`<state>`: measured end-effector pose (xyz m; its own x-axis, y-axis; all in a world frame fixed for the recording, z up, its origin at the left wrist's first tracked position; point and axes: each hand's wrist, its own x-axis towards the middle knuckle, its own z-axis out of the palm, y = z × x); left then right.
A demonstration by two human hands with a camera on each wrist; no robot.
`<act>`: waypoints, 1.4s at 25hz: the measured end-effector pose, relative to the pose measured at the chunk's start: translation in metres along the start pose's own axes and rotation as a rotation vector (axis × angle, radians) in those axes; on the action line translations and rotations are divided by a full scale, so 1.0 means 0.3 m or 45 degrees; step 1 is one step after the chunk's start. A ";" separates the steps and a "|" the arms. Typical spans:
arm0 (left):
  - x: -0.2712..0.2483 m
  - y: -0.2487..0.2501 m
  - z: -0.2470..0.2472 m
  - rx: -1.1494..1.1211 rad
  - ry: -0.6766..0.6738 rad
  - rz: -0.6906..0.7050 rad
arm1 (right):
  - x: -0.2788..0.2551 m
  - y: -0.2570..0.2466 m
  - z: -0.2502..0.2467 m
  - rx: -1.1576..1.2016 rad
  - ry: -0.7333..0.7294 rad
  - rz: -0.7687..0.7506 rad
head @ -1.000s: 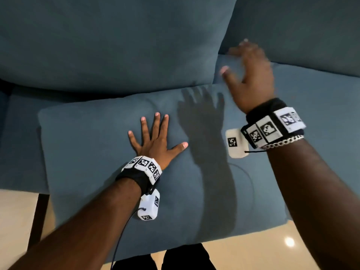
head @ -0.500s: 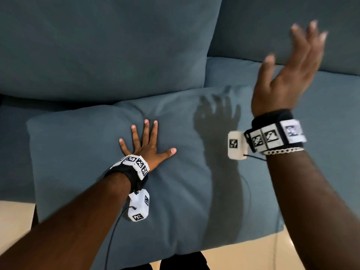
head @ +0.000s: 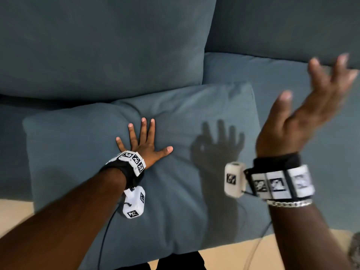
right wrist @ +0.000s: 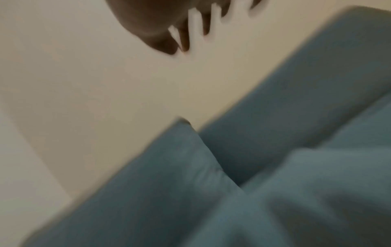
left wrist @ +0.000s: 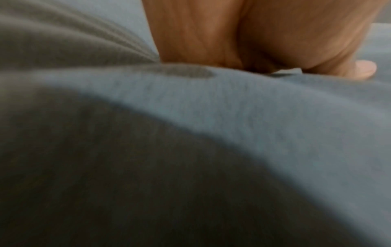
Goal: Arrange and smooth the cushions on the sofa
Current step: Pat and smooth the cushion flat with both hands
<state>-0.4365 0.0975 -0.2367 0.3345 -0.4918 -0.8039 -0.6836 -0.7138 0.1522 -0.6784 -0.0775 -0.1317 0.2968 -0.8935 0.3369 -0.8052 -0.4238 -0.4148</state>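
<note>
A blue loose cushion (head: 81,152) lies flat on the sofa seat, its front edge hanging over the floor. My left hand (head: 145,142) presses flat on its middle with fingers spread, denting the fabric; in the left wrist view the palm (left wrist: 253,33) rests on the blue cloth (left wrist: 253,108). My right hand (head: 303,112) is raised in the air over the cushion's right end, fingers straight and spread, holding nothing. Its shadow (head: 218,145) falls on the cushion. In the blurred right wrist view the fingers (right wrist: 196,18) stand against a pale wall.
Two large blue back cushions (head: 97,45) (head: 282,22) stand upright behind. The seat cushion (head: 272,75) continues to the right. A beige floor (head: 224,256) shows below the sofa's front edge. A cream wall (right wrist: 84,83) rises behind the sofa.
My right hand has lifted off the cushion's far right corner and swung up and to the right into the air. The left hand has stayed pressed on the cushion.
</note>
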 end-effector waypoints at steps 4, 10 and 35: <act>-0.017 0.004 0.013 0.010 -0.016 0.006 | -0.223 0.064 0.195 -0.347 -1.126 0.103; 0.009 0.005 0.021 0.017 0.006 -0.002 | -0.016 -0.007 0.041 0.269 0.082 0.024; -0.298 -0.806 0.065 -0.011 0.755 0.227 | -0.582 -0.609 0.342 -0.471 -1.124 0.084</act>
<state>-0.3138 0.3236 -0.2127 0.5210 -0.7953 -0.3100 -0.7576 -0.5981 0.2613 -0.5305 0.1407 -0.2016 0.4030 -0.7675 -0.4986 -0.9004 -0.4300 -0.0659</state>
